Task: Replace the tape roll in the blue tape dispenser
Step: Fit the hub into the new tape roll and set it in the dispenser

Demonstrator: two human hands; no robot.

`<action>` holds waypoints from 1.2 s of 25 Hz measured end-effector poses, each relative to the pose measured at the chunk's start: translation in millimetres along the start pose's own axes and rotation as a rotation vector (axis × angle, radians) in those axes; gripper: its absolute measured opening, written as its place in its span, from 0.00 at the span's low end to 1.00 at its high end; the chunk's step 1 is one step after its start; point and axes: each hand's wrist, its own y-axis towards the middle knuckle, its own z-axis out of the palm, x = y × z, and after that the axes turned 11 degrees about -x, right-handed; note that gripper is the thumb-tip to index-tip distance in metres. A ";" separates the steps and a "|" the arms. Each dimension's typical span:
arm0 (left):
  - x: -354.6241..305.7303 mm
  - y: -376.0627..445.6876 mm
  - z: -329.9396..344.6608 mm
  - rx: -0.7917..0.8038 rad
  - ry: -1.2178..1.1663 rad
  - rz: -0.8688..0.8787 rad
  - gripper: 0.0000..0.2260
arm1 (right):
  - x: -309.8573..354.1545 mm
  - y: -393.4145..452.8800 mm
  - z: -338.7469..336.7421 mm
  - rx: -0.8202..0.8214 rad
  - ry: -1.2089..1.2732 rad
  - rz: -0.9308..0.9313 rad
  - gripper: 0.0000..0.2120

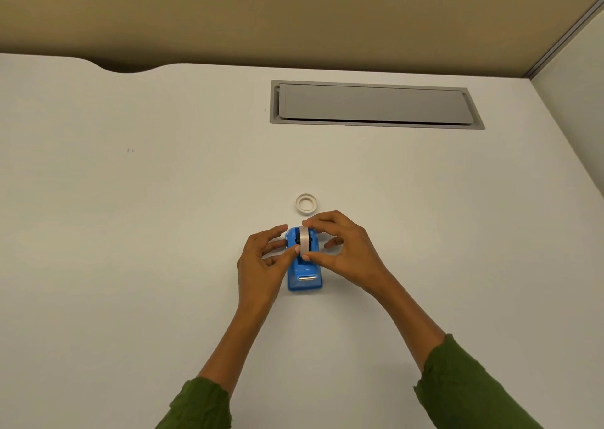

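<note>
Your right hand (pixel 340 249) pinches the tape roll (pixel 304 244) seated in the blue dispenser (pixel 304 273); your left hand (pixel 263 258), loosely open, steadies its side. Lift straight up. The other roll (pixel 306 204) lies just beyond the dispenser.

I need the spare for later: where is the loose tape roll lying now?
The loose tape roll lies flat on the white desk, just beyond the blue dispenser and both hands.

A white desk (pixel 130 232) is filling most of the view, with a grey cable hatch (pixel 376 104) lying closed at far right. A tan partition (pixel 294 13) is standing behind, dimly lit.
</note>
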 end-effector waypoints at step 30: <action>-2.8 5.7 -6.3 0.259 0.127 0.219 0.23 | 35.5 33.3 -26.0 0.220 -0.187 0.072 0.16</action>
